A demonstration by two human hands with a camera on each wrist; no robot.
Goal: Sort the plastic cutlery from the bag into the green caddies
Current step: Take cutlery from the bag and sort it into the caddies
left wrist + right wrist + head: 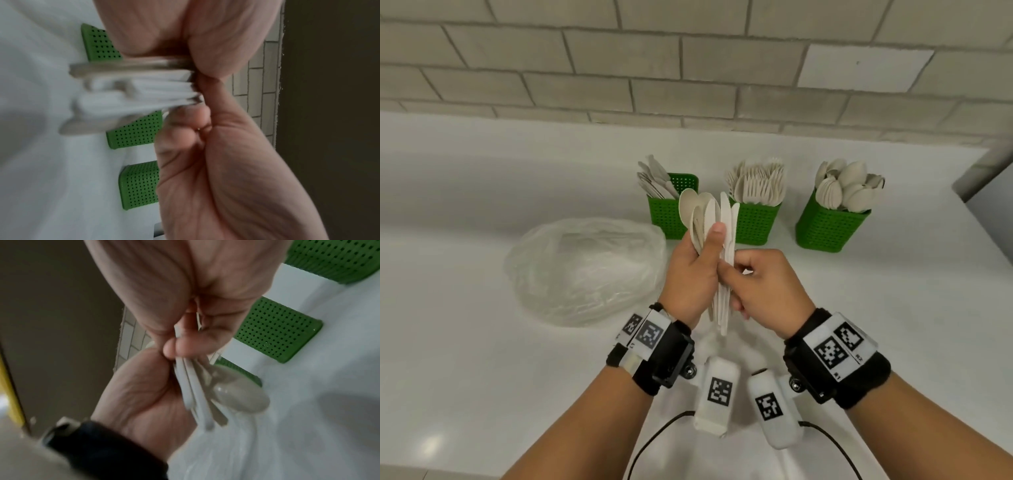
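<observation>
White counter (482, 342) runs along a gray tile wall. Left hand (693, 270) fingers curl tight around a bunch of cutlery (722, 240), mostly spoons and knives. Right hand (767, 284) pinches the white knives out of the bunch. Behind stand three green caddies: knives (669, 219), forks (755, 222), spoons (828, 229). All look pretty full. The clear bag (585, 270) beside them looks almost empty, so I think little is left.

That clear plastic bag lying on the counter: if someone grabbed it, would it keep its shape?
Probably not. The bag looks thin and crinkled, slumped flat on the counter, so it would likely flop and crumple. It seems nearly empty, so probably very light, and might slide easily.
</observation>
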